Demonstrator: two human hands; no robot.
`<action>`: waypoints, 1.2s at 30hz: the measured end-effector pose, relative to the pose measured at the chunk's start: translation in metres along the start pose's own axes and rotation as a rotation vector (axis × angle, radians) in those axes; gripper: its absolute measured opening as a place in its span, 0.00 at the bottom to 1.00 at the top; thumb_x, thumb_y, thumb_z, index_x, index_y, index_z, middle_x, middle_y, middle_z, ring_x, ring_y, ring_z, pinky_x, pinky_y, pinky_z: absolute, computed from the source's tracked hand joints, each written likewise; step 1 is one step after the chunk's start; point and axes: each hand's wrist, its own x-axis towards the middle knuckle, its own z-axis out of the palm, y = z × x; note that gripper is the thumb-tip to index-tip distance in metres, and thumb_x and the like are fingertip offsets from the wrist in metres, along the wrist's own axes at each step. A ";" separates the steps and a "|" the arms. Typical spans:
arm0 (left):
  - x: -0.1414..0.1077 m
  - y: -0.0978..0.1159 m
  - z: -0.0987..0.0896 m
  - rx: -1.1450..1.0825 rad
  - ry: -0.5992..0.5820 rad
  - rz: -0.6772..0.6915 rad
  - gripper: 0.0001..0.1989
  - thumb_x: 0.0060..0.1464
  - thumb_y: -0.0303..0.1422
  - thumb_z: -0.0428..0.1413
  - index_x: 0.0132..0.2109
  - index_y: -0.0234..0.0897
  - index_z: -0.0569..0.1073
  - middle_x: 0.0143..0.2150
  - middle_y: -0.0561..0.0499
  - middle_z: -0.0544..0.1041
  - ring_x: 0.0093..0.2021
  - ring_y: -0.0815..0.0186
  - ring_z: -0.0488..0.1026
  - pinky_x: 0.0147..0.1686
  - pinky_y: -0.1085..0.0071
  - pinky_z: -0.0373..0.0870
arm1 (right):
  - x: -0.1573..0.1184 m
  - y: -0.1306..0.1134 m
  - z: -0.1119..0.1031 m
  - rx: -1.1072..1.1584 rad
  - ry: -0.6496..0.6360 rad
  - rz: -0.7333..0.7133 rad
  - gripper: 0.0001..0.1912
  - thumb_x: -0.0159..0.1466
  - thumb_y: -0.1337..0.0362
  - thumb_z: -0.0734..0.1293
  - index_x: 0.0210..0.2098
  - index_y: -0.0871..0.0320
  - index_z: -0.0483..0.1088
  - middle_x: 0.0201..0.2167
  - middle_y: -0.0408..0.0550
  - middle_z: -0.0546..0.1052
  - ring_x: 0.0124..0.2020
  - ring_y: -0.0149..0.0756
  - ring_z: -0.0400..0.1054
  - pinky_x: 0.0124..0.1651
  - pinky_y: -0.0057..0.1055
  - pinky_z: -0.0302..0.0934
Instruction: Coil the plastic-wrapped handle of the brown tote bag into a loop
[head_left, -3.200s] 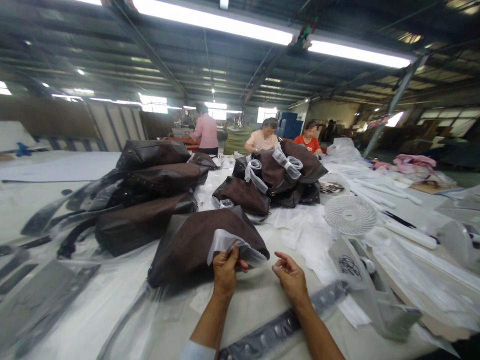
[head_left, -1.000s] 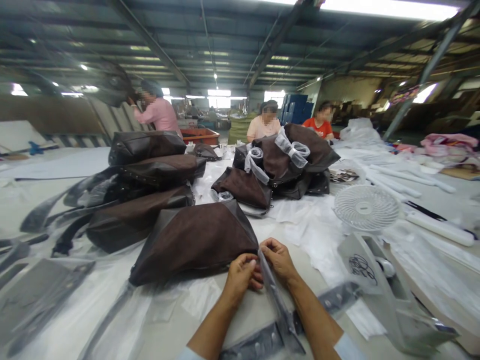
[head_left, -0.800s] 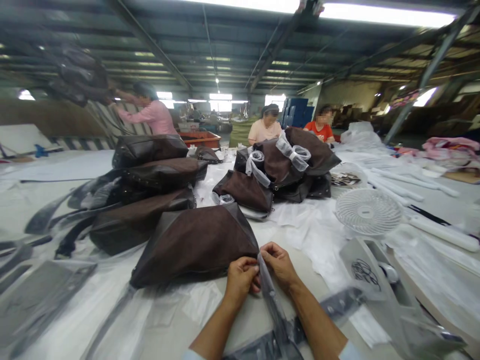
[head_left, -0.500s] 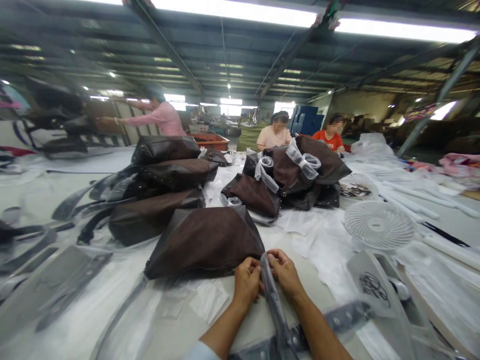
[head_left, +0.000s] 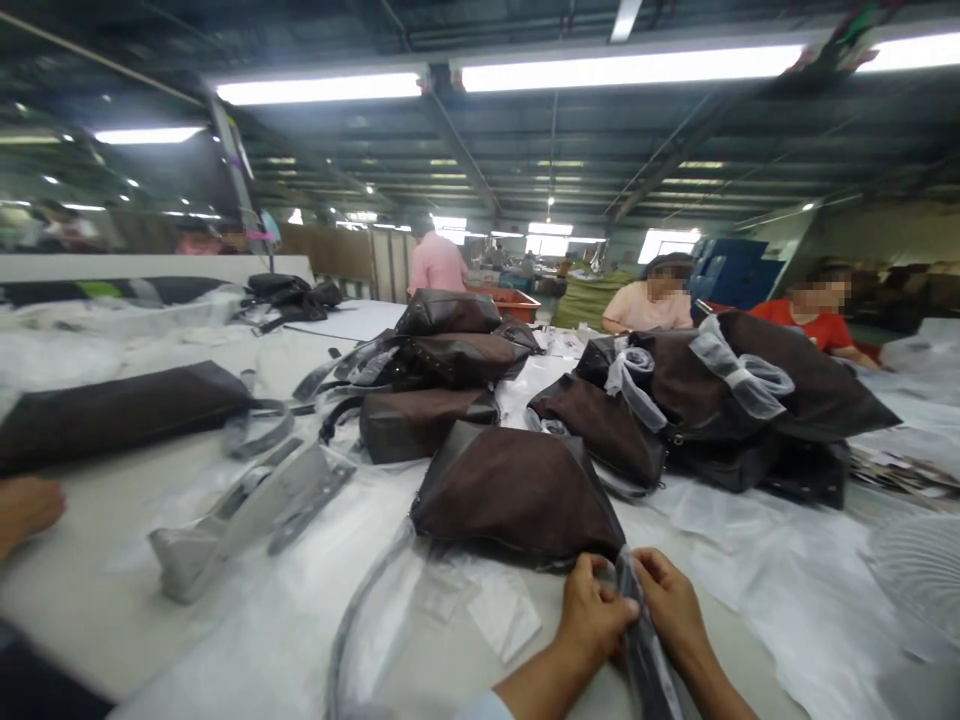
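A dark brown handbag (head_left: 517,490) with black corner panels lies on the table in front of me. From its near right corner runs a strap (head_left: 649,660) wrapped in clear plastic film. My left hand (head_left: 596,610) pinches the strap from the left, close to the bag's corner. On the other side my right hand (head_left: 671,600) has its fingers closed on the same strap, just below the corner. The exact fingertip contact is partly hidden. Another film-wrapped strap length (head_left: 349,630) curves down from the bag's left corner.
Brown bags (head_left: 431,425) are stacked behind, with a heap of bags (head_left: 750,390) to the right. A white fan (head_left: 915,570) stands at right. A co-worker's hand (head_left: 30,510) is at far left near another bag (head_left: 127,410). Plastic film (head_left: 742,550) covers parts of the table.
My view has swung left, so everything sits further right. A co-worker's hand and a bag now show at left. My hands stay on the strap at the bag's corner.
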 end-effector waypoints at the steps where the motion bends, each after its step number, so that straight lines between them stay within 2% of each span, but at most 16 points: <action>1: -0.001 0.001 0.000 -0.033 -0.022 -0.028 0.26 0.32 0.36 0.64 0.40 0.36 0.63 0.18 0.60 0.64 0.15 0.71 0.60 0.15 0.74 0.58 | 0.002 0.000 -0.002 -0.031 0.008 0.006 0.16 0.51 0.49 0.65 0.26 0.56 0.68 0.22 0.44 0.72 0.26 0.39 0.67 0.31 0.33 0.61; 3: -0.003 0.004 0.001 -0.080 -0.066 -0.064 0.24 0.33 0.40 0.63 0.36 0.36 0.63 0.17 0.60 0.64 0.14 0.72 0.59 0.13 0.75 0.57 | 0.005 -0.002 -0.005 -0.083 0.031 0.027 0.15 0.49 0.50 0.66 0.25 0.56 0.69 0.21 0.44 0.73 0.25 0.39 0.67 0.30 0.33 0.60; 6: -0.003 0.006 0.000 -0.083 -0.102 -0.049 0.22 0.30 0.42 0.65 0.31 0.34 0.67 0.17 0.57 0.65 0.15 0.72 0.60 0.12 0.75 0.57 | 0.003 -0.011 -0.008 -0.129 0.047 0.051 0.16 0.49 0.49 0.64 0.20 0.56 0.67 0.17 0.43 0.70 0.22 0.38 0.65 0.27 0.31 0.57; 9: -0.003 0.007 -0.002 -0.092 -0.132 -0.040 0.22 0.32 0.42 0.63 0.35 0.31 0.72 0.19 0.55 0.66 0.16 0.70 0.63 0.12 0.74 0.61 | -0.002 -0.024 -0.006 -0.188 0.056 0.075 0.22 0.54 0.46 0.59 0.14 0.55 0.60 0.12 0.40 0.63 0.19 0.35 0.60 0.23 0.30 0.52; 11: -0.001 0.006 -0.003 -0.101 -0.137 -0.024 0.20 0.36 0.40 0.61 0.37 0.30 0.75 0.20 0.55 0.67 0.16 0.71 0.63 0.13 0.73 0.63 | -0.006 -0.032 -0.003 -0.277 0.007 0.053 0.22 0.57 0.47 0.58 0.16 0.56 0.62 0.14 0.41 0.64 0.21 0.35 0.61 0.25 0.29 0.53; 14: 0.002 0.002 -0.004 -0.116 -0.134 -0.027 0.16 0.42 0.36 0.57 0.37 0.29 0.76 0.20 0.54 0.68 0.16 0.71 0.63 0.13 0.73 0.64 | -0.007 -0.041 -0.001 -0.458 -0.086 0.023 0.12 0.55 0.57 0.60 0.23 0.58 0.67 0.21 0.43 0.71 0.27 0.36 0.65 0.30 0.29 0.56; 16: 0.006 -0.001 -0.005 -0.129 -0.118 -0.057 0.18 0.43 0.34 0.56 0.41 0.29 0.75 0.20 0.54 0.68 0.17 0.70 0.65 0.13 0.74 0.65 | -0.005 -0.045 0.000 -0.553 -0.084 0.056 0.06 0.52 0.64 0.60 0.24 0.58 0.68 0.23 0.45 0.73 0.29 0.36 0.67 0.31 0.28 0.56; 18: 0.008 -0.003 -0.005 -0.142 -0.084 -0.080 0.21 0.43 0.33 0.56 0.46 0.29 0.73 0.22 0.53 0.69 0.20 0.69 0.67 0.13 0.75 0.65 | 0.000 -0.048 0.001 -0.630 -0.070 0.106 0.06 0.50 0.68 0.60 0.25 0.58 0.68 0.25 0.47 0.74 0.30 0.37 0.68 0.32 0.28 0.56; 24: 0.009 -0.001 -0.005 -0.127 -0.012 -0.107 0.12 0.46 0.29 0.54 0.40 0.29 0.73 0.31 0.47 0.73 0.25 0.68 0.71 0.13 0.76 0.67 | 0.016 -0.053 0.012 -0.854 -0.078 0.264 0.08 0.49 0.67 0.63 0.29 0.60 0.71 0.32 0.58 0.76 0.36 0.48 0.71 0.30 0.32 0.54; 27: 0.008 0.001 -0.008 -0.097 -0.006 -0.116 0.13 0.48 0.26 0.51 0.42 0.28 0.72 0.35 0.43 0.75 0.28 0.66 0.73 0.14 0.76 0.68 | 0.023 -0.059 0.012 -0.863 -0.135 0.272 0.11 0.49 0.64 0.65 0.32 0.60 0.72 0.33 0.57 0.77 0.37 0.48 0.71 0.30 0.31 0.55; 30: 0.009 0.005 -0.016 -0.056 -0.023 -0.096 0.16 0.48 0.26 0.52 0.46 0.30 0.72 0.41 0.41 0.76 0.35 0.63 0.75 0.15 0.78 0.66 | 0.021 -0.072 -0.005 -0.821 -0.180 0.218 0.19 0.50 0.59 0.68 0.41 0.59 0.72 0.34 0.51 0.77 0.36 0.43 0.71 0.33 0.30 0.58; 32: 0.011 0.007 -0.022 -0.014 -0.042 -0.066 0.17 0.49 0.27 0.51 0.48 0.31 0.71 0.45 0.40 0.76 0.38 0.62 0.75 0.15 0.79 0.66 | 0.007 -0.083 -0.026 -0.800 -0.168 0.163 0.23 0.54 0.56 0.66 0.48 0.58 0.69 0.37 0.49 0.76 0.38 0.39 0.70 0.37 0.29 0.59; 34: 0.015 0.008 -0.026 0.035 -0.088 -0.023 0.18 0.50 0.27 0.49 0.49 0.30 0.71 0.46 0.39 0.76 0.39 0.61 0.75 0.18 0.78 0.67 | -0.021 -0.091 -0.048 -0.800 -0.132 0.116 0.22 0.58 0.57 0.63 0.50 0.58 0.67 0.40 0.50 0.75 0.41 0.38 0.68 0.42 0.29 0.58; 36: 0.018 0.007 -0.027 0.097 -0.164 0.030 0.19 0.52 0.29 0.47 0.51 0.30 0.70 0.47 0.39 0.76 0.41 0.60 0.75 0.22 0.75 0.71 | -0.060 -0.093 -0.064 -0.840 -0.125 0.073 0.18 0.59 0.61 0.62 0.48 0.60 0.69 0.42 0.52 0.74 0.44 0.40 0.66 0.47 0.32 0.56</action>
